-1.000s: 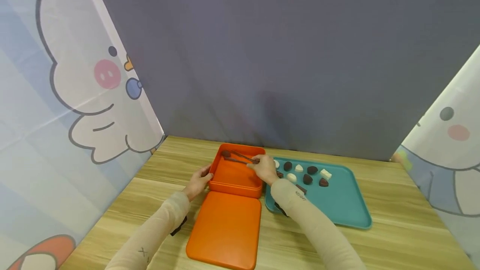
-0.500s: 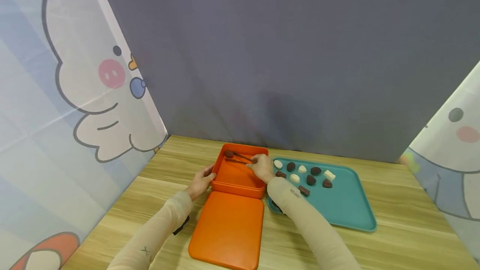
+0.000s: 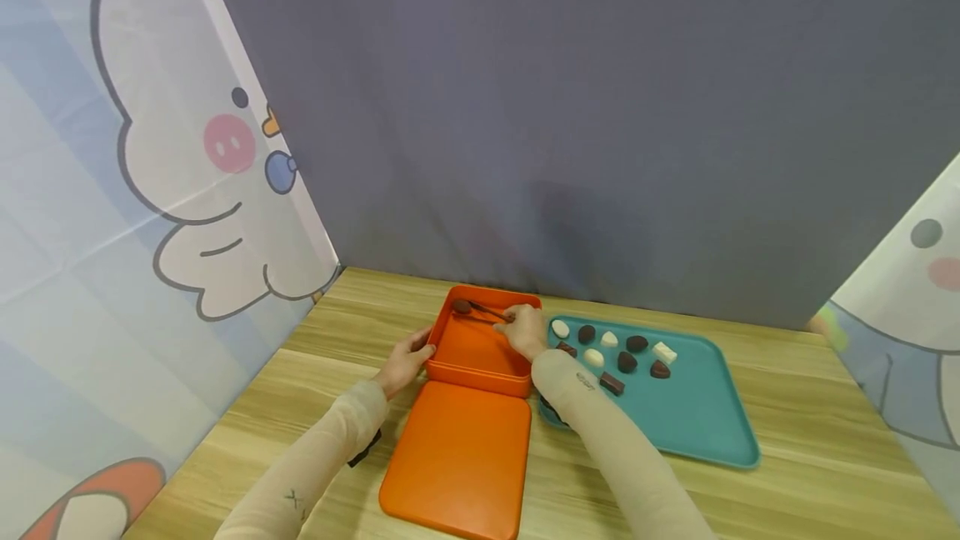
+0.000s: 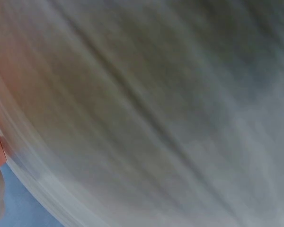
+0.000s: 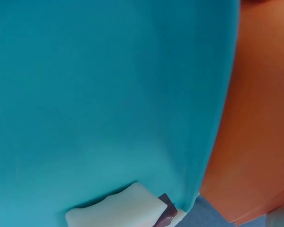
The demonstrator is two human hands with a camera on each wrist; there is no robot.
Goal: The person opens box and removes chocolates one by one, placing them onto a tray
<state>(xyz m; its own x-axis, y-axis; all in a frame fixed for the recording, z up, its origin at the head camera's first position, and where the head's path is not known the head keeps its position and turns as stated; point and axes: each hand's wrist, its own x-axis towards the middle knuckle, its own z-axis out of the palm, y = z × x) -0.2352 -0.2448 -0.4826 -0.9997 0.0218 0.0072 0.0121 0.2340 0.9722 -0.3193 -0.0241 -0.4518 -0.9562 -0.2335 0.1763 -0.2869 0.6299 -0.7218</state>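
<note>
In the head view my left hand [image 3: 405, 363] grips the left wall of a shallow orange box [image 3: 476, 376], thumb over its rim. My right hand [image 3: 527, 333] reaches over the box's right side and holds dark brown tongs [image 3: 491, 312]. Their two arms point left into the box and stand apart. At their tips, in the far left corner, lies a dark rounded chocolate [image 3: 461, 306]; whether the tongs still pinch it I cannot tell. Neither wrist view shows fingers clearly; blurred cloth fills most of the left one.
A teal tray [image 3: 690, 407] stands right of the box, bearing several dark and white chocolates, such as a white bar [image 5: 118, 208] in the right wrist view. The flat orange lid [image 3: 457, 461] lies before the box on the wooden table [image 3: 300, 407]. A grey curtain [image 3: 540, 107] hangs behind.
The head view has turned slightly left, so everything shifts right. Relative to the box, my right hand has moved a little left with the tongs. My left hand keeps its grip on the box.
</note>
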